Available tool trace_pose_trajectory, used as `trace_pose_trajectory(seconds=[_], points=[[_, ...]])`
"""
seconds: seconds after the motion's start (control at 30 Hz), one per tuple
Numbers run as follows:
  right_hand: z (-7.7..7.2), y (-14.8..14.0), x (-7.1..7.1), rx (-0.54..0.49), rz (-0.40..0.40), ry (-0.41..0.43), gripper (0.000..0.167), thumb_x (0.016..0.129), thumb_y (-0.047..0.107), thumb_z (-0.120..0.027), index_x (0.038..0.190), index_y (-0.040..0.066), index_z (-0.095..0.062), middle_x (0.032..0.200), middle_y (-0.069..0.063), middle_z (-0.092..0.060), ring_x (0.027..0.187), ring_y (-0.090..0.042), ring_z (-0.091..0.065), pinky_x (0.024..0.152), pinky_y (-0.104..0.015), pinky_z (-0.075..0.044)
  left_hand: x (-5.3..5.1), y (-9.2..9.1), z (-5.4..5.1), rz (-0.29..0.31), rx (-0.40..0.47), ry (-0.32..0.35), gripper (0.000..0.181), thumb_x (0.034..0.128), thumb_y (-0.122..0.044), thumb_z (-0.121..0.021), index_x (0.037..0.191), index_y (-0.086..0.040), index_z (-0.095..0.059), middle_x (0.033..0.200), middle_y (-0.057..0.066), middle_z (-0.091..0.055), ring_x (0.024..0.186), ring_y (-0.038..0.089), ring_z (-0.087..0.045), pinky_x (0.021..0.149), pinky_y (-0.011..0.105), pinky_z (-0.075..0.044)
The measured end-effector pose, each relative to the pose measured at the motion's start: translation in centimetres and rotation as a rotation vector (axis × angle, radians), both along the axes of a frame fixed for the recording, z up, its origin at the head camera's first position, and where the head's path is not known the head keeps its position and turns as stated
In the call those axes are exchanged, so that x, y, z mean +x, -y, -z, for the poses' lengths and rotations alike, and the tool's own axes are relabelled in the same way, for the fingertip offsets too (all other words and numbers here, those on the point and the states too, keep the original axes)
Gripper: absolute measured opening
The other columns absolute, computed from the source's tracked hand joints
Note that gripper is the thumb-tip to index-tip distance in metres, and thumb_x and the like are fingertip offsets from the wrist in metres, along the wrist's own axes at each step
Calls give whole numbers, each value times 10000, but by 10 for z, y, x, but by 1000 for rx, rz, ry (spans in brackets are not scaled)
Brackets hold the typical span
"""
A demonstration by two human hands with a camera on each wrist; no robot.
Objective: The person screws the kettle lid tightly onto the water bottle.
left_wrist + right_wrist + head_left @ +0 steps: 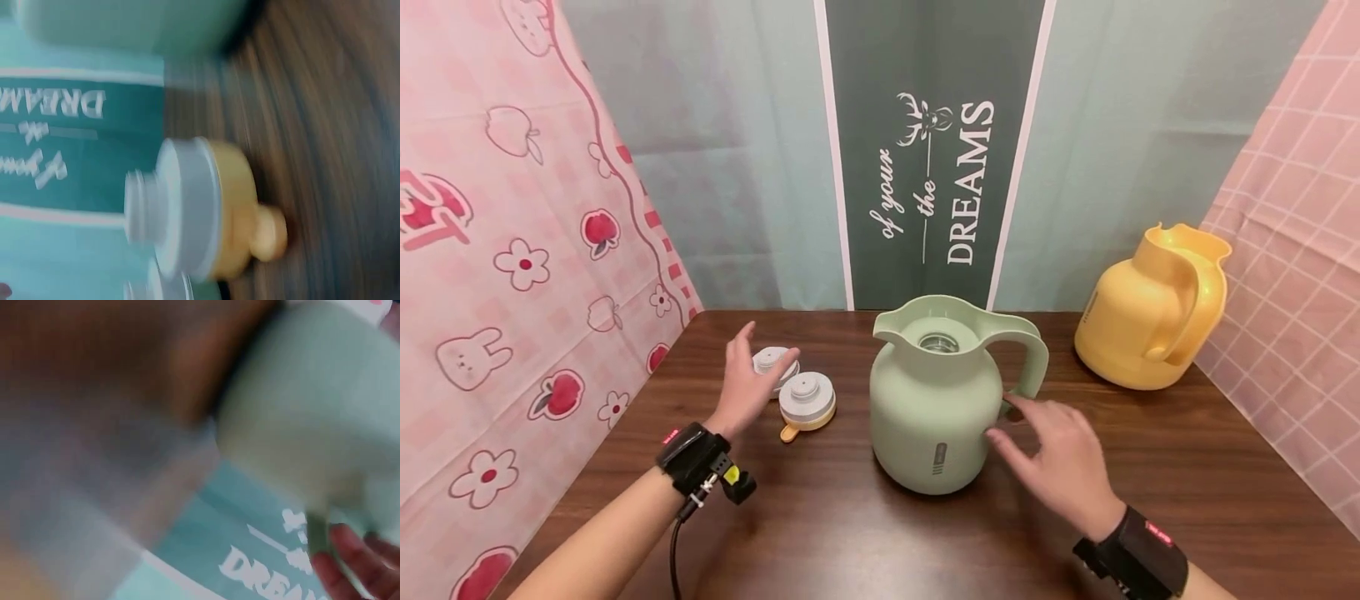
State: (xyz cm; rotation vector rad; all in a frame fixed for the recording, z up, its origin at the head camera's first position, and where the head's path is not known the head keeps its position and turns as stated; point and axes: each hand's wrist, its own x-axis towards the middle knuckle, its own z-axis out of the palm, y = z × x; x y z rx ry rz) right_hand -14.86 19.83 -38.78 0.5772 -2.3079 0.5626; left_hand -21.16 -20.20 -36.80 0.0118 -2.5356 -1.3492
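Observation:
A green jug (928,417) stands upright without a lid, its handle (1036,367) to the right. My right hand (1063,458) is beside the jug's right side, fingers spread at the lower handle; the right wrist view shows fingers (356,562) by the handle (317,534), contact unclear. My left hand (748,387) has its fingers apart beside two grey-white lids. The nearer lid (806,398) has a yellow base and tab; the farther lid (767,360) is partly behind my thumb. In the left wrist view the yellow-based lid (187,209) lies in front, the hand almost out of frame.
A yellow jug (1138,325) without a lid stands at the back right of the brown wooden table (805,517). Grey-green printed cloth (925,50) hangs behind, with pink cloths at both sides. A black cable (674,550) trails from my left wrist.

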Motion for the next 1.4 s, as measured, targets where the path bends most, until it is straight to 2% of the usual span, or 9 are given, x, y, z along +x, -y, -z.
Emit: trace_pose_trajectory(seconds=[0.1,0.23,0.33,0.4,0.57,0.73,1.03,1.2,1.4], points=[[-17,-11,-5,-62,-25,-163,354,875,397,-613,948,57,-684,823,-49,-670,746,-246,-613,726,-398,-444,-9,15,8,-13,-31,25,980,843,-596,-603,1511,-69,-117,1475,212,-180,1349,337,-217,1065,517,-250],[-38,-19,-13,-225,-102,-178,229,847,155,-660,1001,-13,-641,920,-111,-631,850,-207,-578,788,-219,-414,-18,31,18,4,-100,51,958,849,-545,-634,1496,-27,-154,1459,260,-188,1309,402,-231,1035,544,-268],[-47,-21,-22,-389,-221,-58,436,800,-85,-660,1218,-53,-539,1087,-161,-578,1007,-152,-539,888,-151,-381,-25,42,24,47,-170,70,928,860,-490,-648,1489,-6,-168,1458,289,-186,1306,436,-214,1027,571,-254],[-49,-21,-28,-486,-299,38,508,844,-132,-595,1323,-42,-454,1151,-132,-554,1052,-105,-522,877,-156,-400,-30,49,28,90,-197,86,915,872,-468,-642,1491,1,-157,1462,296,-182,1322,444,-188,1030,587,-235],[-43,-18,-38,-628,-458,269,389,995,-19,-395,1384,-15,-382,1154,-17,-546,1064,-103,-525,839,-156,-418,-36,65,36,181,-239,148,923,883,-453,-634,1497,11,-125,1486,296,-155,1352,460,-132,1035,622,-192],[-34,-13,-43,-704,-598,360,343,1037,59,-308,1363,3,-402,1052,-115,-554,1024,-159,-548,885,-203,-442,-42,74,44,237,-264,174,955,864,-430,-667,1502,7,-106,1493,298,-149,1359,472,-137,1041,635,-190],[-32,-9,-45,-691,-472,351,290,1047,113,-295,1288,24,-429,940,-120,-483,863,-169,-524,724,-218,-463,-58,80,57,370,-180,129,1032,779,-219,-773,1508,-2,-75,1492,301,-158,1345,452,-201,1046,608,-217],[-31,-8,-45,-687,-468,349,262,1047,122,-290,1266,99,-433,942,-99,-471,851,-152,-515,712,-208,-465,-62,83,65,361,-213,156,1115,725,-260,-819,1498,25,-68,1478,308,-187,1335,449,-233,1054,601,-216],[-29,-5,-45,-715,-454,359,233,1047,130,-289,1228,121,-437,930,-86,-464,835,-154,-501,706,-211,-449,-64,84,75,281,-263,159,1145,706,-406,-828,1482,57,-125,1467,307,-237,1324,440,-275,1058,575,-243]])
